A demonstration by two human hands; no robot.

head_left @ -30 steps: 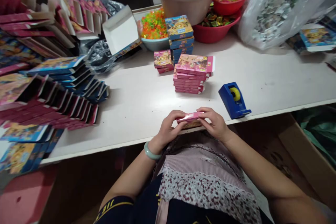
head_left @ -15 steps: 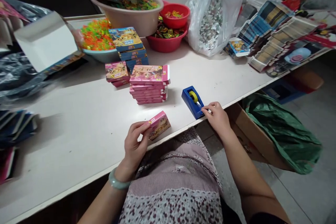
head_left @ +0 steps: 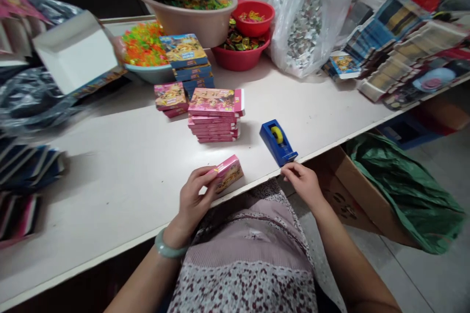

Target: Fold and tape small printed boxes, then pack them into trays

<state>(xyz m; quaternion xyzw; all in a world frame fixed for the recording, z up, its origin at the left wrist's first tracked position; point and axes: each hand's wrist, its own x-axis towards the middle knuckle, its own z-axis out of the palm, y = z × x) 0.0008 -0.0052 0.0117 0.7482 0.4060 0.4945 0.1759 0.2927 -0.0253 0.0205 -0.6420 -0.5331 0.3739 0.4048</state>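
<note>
My left hand (head_left: 198, 190) grips a small pink printed carton (head_left: 229, 174), which stands on its long edge near the table's front edge. Thumb and fingers close on the carton's left end. Just in front of a blue tape dispenser (head_left: 278, 143) with a yellow roll, my right hand (head_left: 301, 180) is pinched at the table edge. Its fingertips hold a piece of clear tape, which barely shows. Beyond the held carton is a stack of pink cartons (head_left: 215, 115), with a shorter pink stack (head_left: 171, 99) to its left.
Blue cartons (head_left: 189, 58) stand behind the pink ones. Farther back are a large beige basin (head_left: 191, 22), a red basin (head_left: 238, 57) and a clear plastic bag (head_left: 308, 24) of small pieces. A cardboard box (head_left: 352, 195) with a green liner sits below the table at right.
My right hand has drawn back from the dispenser's cutting end toward me, still pinched. The left hand keeps its hold on the carton. The whole view has shifted slightly.
</note>
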